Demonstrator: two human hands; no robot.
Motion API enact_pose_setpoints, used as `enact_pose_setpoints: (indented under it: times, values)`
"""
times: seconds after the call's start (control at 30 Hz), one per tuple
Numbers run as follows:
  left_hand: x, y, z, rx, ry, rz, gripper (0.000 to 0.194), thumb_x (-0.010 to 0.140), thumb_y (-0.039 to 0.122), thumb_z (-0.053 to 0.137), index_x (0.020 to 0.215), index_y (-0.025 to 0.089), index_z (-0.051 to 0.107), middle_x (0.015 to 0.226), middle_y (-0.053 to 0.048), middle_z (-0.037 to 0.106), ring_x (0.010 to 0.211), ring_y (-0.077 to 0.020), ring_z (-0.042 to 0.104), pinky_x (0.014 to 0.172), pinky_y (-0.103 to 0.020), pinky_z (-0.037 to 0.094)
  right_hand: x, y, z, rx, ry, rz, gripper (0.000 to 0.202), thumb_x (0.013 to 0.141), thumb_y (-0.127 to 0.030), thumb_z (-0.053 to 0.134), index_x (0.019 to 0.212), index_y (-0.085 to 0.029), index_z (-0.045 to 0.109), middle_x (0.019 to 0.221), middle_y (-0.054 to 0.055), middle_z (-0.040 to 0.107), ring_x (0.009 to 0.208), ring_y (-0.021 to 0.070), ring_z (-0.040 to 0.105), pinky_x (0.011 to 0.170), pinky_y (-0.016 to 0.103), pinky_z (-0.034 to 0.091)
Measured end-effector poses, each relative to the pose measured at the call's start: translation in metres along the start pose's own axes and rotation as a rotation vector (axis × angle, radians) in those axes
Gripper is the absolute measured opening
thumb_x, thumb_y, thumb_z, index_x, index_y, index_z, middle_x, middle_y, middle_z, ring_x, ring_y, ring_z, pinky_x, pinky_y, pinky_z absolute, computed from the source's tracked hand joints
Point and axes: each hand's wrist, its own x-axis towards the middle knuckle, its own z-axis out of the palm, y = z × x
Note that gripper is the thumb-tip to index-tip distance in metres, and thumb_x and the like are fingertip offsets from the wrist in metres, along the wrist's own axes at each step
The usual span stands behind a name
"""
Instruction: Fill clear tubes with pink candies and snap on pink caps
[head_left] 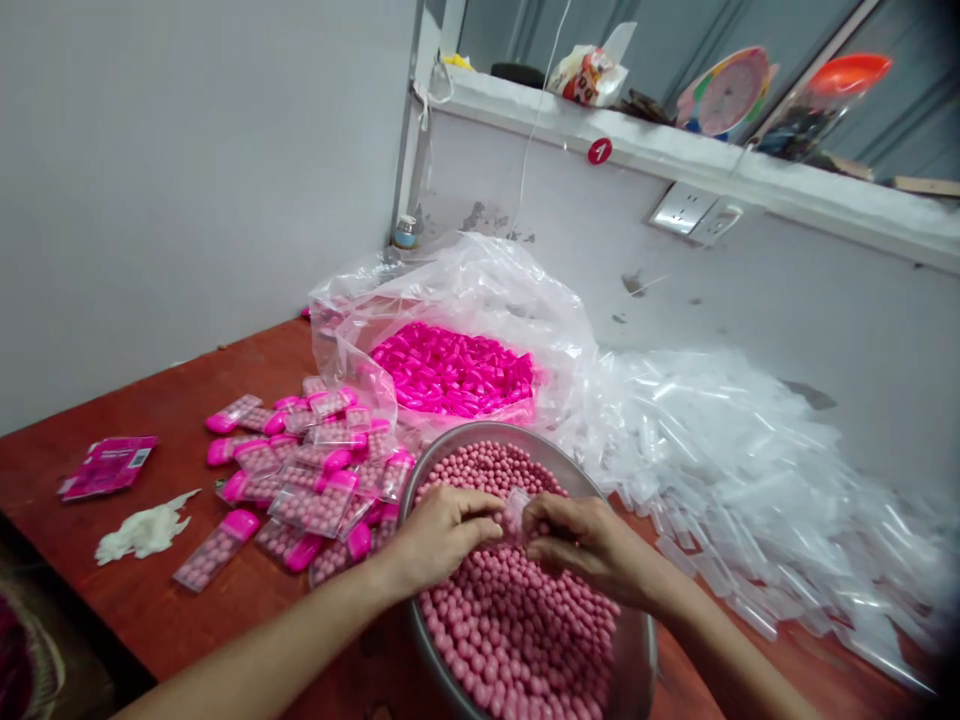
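A metal bowl of small pink balls stands in front of me. Above the balls, a small clear container with pink balls in it is between my hands. My left hand has its fingers closed on the container's left side. My right hand is at its right side with fingers bent together; what lies under those fingertips is hidden. Filled clear boxes with pink caps lie piled left of the bowl. Behind it, a clear plastic bag holds bright pink caps.
Clear containers form a big heap on the right of the red table. A pink packet and a white scrap lie at left. A shelf with a clock and a jar runs along the wall.
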Motion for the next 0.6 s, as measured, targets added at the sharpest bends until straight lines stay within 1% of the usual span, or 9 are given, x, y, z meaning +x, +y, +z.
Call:
enact_pose_setpoints:
  times: [0.07,0.1,0.17,0.23,0.3,0.37,0.47,0.53,0.6]
  values:
    - [0.0,-0.001,0.001,-0.031,0.04,-0.036,0.022,0.075,0.017,0.053,0.09,0.018,0.07,0.084,-0.003,0.069,0.079,-0.0175,0.06,0.076,-0.026,0.044,0.002,0.005,-0.012,0.194,-0.069,0.114,0.017,0.081,-0.033,0.054,0.082,-0.016,0.053,0.059,-0.001,0.053,0.052,0.0106,0.053,0.049,0.021,0.042]
    - [0.0,-0.002,0.001,-0.08,0.065,-0.066,0.022,0.075,0.018,0.053,0.09,0.017,0.069,0.086,-0.004,0.068,0.08,-0.0179,0.06,0.076,-0.027,0.045,0.007,0.009,-0.019,0.224,-0.063,0.139,0.02,0.08,-0.035,0.054,0.084,-0.016,0.055,0.062,0.0,0.055,0.054,0.0116,0.054,0.051,0.022,0.044]
    - [0.0,-0.004,0.003,-0.24,0.092,-0.14,0.025,0.076,0.021,0.054,0.096,0.016,0.067,0.09,-0.005,0.067,0.081,-0.0183,0.06,0.073,-0.028,0.047,0.024,0.021,-0.035,0.107,0.051,0.12,0.024,0.079,-0.037,0.056,0.089,-0.016,0.058,0.073,0.003,0.061,0.066,0.0147,0.058,0.06,0.025,0.046]
    - [0.001,-0.005,0.004,-0.406,0.105,-0.201,0.03,0.076,0.024,0.055,0.104,0.016,0.062,0.092,-0.006,0.065,0.078,-0.0177,0.061,0.069,-0.029,0.05,0.055,0.037,-0.05,-0.155,0.216,0.103,0.025,0.079,-0.038,0.055,0.091,-0.017,0.061,0.086,0.004,0.064,0.08,0.0174,0.059,0.071,0.026,0.044]
    - [0.0,-0.004,0.004,-0.489,0.118,-0.23,0.032,0.076,0.025,0.056,0.106,0.016,0.06,0.09,-0.005,0.064,0.075,-0.0166,0.061,0.069,-0.029,0.051,0.095,0.056,-0.062,-0.39,0.328,0.2,0.024,0.083,-0.035,0.047,0.089,-0.018,0.062,0.082,0.003,0.065,0.076,0.016,0.059,0.07,0.025,0.044]
    - [0.0,-0.003,0.003,-0.485,0.131,-0.235,0.029,0.076,0.025,0.057,0.102,0.015,0.061,0.084,-0.004,0.063,0.072,-0.0155,0.06,0.07,-0.029,0.051,0.138,0.075,-0.069,-0.461,0.359,0.269,0.023,0.084,-0.029,0.046,0.084,-0.015,0.064,0.077,0.004,0.065,0.074,0.0169,0.06,0.068,0.026,0.043]
    - [-0.002,-0.003,0.002,-0.443,0.138,-0.225,0.024,0.077,0.025,0.055,0.098,0.015,0.063,0.077,-0.003,0.06,0.068,-0.0143,0.058,0.068,-0.027,0.05,0.196,0.102,-0.071,-0.532,0.408,0.355,0.02,0.083,-0.025,0.049,0.081,-0.012,0.064,0.084,0.01,0.065,0.084,0.0213,0.058,0.076,0.032,0.042]
    - [-0.002,-0.003,0.002,-0.42,0.135,-0.212,0.023,0.078,0.024,0.054,0.097,0.015,0.063,0.074,-0.002,0.059,0.066,-0.0136,0.056,0.066,-0.026,0.049,0.225,0.116,-0.07,-0.554,0.431,0.394,0.02,0.083,-0.028,0.051,0.09,-0.011,0.061,0.094,0.011,0.062,0.09,0.0217,0.056,0.079,0.037,0.042]
    - [-0.001,-0.003,0.001,-0.414,0.13,-0.203,0.023,0.078,0.023,0.053,0.097,0.015,0.063,0.073,-0.002,0.059,0.065,-0.0131,0.055,0.065,-0.024,0.048,0.246,0.126,-0.068,-0.55,0.43,0.389,0.026,0.084,-0.032,0.052,0.101,-0.012,0.056,0.104,0.009,0.058,0.095,0.0208,0.055,0.082,0.041,0.042]
